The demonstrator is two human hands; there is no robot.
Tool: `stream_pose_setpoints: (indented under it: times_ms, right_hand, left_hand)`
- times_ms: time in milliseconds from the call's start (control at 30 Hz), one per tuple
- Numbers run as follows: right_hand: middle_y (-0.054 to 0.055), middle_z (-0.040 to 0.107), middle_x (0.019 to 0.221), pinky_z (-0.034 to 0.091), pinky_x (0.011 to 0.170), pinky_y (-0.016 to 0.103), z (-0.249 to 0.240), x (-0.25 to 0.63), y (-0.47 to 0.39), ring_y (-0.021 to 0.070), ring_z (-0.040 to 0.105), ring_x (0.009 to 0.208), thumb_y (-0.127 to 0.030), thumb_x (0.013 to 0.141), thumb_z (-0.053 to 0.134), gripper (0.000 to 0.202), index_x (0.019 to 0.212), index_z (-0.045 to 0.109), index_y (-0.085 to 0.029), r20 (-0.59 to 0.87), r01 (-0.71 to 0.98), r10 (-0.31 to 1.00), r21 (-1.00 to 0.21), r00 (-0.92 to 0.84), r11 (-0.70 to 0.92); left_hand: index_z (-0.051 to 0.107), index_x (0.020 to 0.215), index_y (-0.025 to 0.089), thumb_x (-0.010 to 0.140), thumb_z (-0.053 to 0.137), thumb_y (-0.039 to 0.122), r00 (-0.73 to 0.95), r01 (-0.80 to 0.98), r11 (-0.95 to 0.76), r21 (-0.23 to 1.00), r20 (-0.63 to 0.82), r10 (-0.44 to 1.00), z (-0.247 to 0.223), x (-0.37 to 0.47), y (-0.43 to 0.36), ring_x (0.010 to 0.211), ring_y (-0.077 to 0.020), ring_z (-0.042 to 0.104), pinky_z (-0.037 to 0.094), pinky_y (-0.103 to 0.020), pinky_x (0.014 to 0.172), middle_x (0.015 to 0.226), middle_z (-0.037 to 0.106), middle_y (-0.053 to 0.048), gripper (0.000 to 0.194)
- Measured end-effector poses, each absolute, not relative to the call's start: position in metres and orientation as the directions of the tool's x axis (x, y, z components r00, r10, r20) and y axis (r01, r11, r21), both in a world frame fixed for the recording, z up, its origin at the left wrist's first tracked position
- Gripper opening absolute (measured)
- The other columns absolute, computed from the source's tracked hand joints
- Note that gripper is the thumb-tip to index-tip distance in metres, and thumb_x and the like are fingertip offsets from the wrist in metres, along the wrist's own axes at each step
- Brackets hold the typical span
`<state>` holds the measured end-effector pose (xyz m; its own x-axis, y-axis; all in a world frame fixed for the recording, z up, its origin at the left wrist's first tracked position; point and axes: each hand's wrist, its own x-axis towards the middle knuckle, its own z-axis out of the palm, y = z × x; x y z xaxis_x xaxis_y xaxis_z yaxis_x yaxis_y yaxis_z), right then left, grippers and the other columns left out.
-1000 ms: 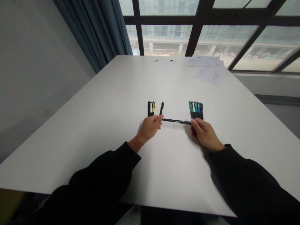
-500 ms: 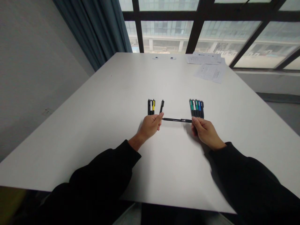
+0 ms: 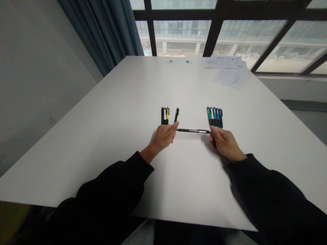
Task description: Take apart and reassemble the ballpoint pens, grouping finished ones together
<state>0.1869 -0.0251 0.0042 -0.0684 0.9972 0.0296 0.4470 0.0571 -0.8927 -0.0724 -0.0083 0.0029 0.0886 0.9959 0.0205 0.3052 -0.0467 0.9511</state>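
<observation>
A black pen (image 3: 192, 130) is stretched level between my hands, just above the white table. My left hand (image 3: 165, 135) pinches its left end between thumb and fingers. At the other end, my right hand (image 3: 223, 141) grips the tip of the same pen. Another black pen (image 3: 176, 115) stands out just beyond my left thumb; its lower end is hidden by the hand. Behind my left hand lie a few pens side by side, a yellow pen (image 3: 167, 115) among them. Beyond my right hand, several pens lie in a row, including a green pen (image 3: 209, 115) and a blue pen (image 3: 218, 115).
The white table (image 3: 102, 136) reaches to the window. Printed papers (image 3: 228, 77) lie at its far right corner. Two small round fittings, one a grommet (image 3: 189, 62), sit near the far edge. A dark blue curtain (image 3: 102, 30) hangs at the back left.
Both hands keep hold of the pen in nearly the same place. The pen looks slightly rolled, with a brighter strip showing near its right end.
</observation>
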Motion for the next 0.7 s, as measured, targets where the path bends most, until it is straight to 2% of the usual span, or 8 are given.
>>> stream_pose_setpoints:
  times_ms: [200, 333, 400, 467, 567, 633, 700]
  right_hand:
    - [0.000, 0.054, 0.046, 0.035, 0.047, 0.028, 0.002, 0.187, -0.024, 0.0131, 0.047, 0.043, -0.070, 0.099, 0.041, 0.063, 0.061, 0.053, -0.020, 0.027, 0.470, 0.997, -0.881, -0.071, 0.057]
    - [-0.002, 0.049, 0.050, 0.032, 0.043, 0.027, -0.003, 0.188, -0.021, 0.0118, 0.044, 0.043, -0.072, 0.095, 0.047, 0.060, 0.062, 0.044, -0.022, 0.020, 0.355, 0.999, -0.934, -0.035, 0.031]
    - [-0.003, 0.046, 0.050, 0.030, 0.041, 0.026, -0.005, 0.187, -0.019, 0.0114, 0.042, 0.042, -0.074, 0.092, 0.051, 0.059, 0.064, 0.043, -0.023, -0.008, 0.259, 1.000, -0.966, -0.016, -0.003]
    - [-0.004, 0.045, 0.051, 0.028, 0.040, 0.026, -0.005, 0.185, -0.018, 0.0109, 0.041, 0.041, -0.075, 0.090, 0.053, 0.058, 0.065, 0.043, -0.023, -0.020, 0.201, 1.000, -0.979, -0.002, -0.020]
    - [-0.003, 0.046, 0.051, 0.029, 0.040, 0.026, -0.001, 0.182, -0.020, 0.0110, 0.041, 0.041, -0.075, 0.089, 0.054, 0.059, 0.065, 0.043, -0.023, 0.006, 0.204, 1.000, -0.979, 0.012, 0.003]
    - [-0.003, 0.048, 0.050, 0.031, 0.041, 0.026, 0.003, 0.180, -0.022, 0.0117, 0.043, 0.042, -0.075, 0.090, 0.053, 0.058, 0.065, 0.045, -0.023, 0.029, 0.229, 1.000, -0.973, 0.009, 0.027]
    - [-0.002, 0.050, 0.051, 0.033, 0.042, 0.027, 0.008, 0.179, -0.027, 0.0124, 0.044, 0.043, -0.076, 0.091, 0.050, 0.059, 0.067, 0.048, -0.023, 0.062, 0.248, 0.998, -0.967, -0.011, 0.063]
  left_hand:
    - [0.049, 0.053, 0.018, 0.095, 0.045, 0.069, 0.117, 0.255, -0.068, 0.965, 0.039, 0.992, 0.000, -0.072, -0.006, 0.038, -0.0070, 0.043, 0.033, -0.021, 0.042, 0.043, 0.048, 0.002, 0.067]
    - [0.058, 0.067, 0.016, 0.096, 0.048, 0.064, 0.285, 0.173, -0.033, 0.984, -0.019, 0.958, -0.006, -0.072, -0.002, 0.044, -0.0082, 0.050, 0.038, -0.021, 0.045, 0.055, 0.060, -0.001, 0.057]
    - [0.064, 0.080, 0.014, 0.097, 0.052, 0.058, 0.421, 0.153, -0.031, 0.988, -0.037, 0.906, -0.007, -0.073, -0.003, 0.051, -0.0093, 0.055, 0.042, -0.022, 0.049, 0.065, 0.066, -0.004, 0.049]
    - [0.068, 0.102, 0.013, 0.097, 0.055, 0.051, 0.554, 0.139, -0.017, 0.990, -0.063, 0.830, -0.004, -0.073, -0.005, 0.060, -0.0107, 0.060, 0.046, -0.023, 0.055, 0.078, 0.072, -0.006, 0.041]
    - [0.060, 0.133, 0.015, 0.097, 0.059, 0.041, 0.709, 0.131, 0.034, 0.991, -0.118, 0.696, 0.004, -0.072, -0.011, 0.074, -0.0125, 0.064, 0.051, -0.026, 0.069, 0.092, 0.075, -0.008, 0.044]
    - [0.059, 0.136, 0.017, 0.096, 0.064, 0.036, 0.773, 0.130, 0.060, 0.990, -0.140, 0.618, 0.009, -0.070, -0.015, 0.080, -0.0134, 0.065, 0.051, -0.029, 0.076, 0.097, 0.075, -0.009, 0.044]
    - [0.063, 0.127, 0.018, 0.093, 0.068, 0.034, 0.807, 0.110, 0.104, 0.988, -0.150, 0.571, 0.012, -0.068, -0.018, 0.085, -0.0149, 0.066, 0.051, -0.030, 0.079, 0.098, 0.075, -0.009, 0.038]
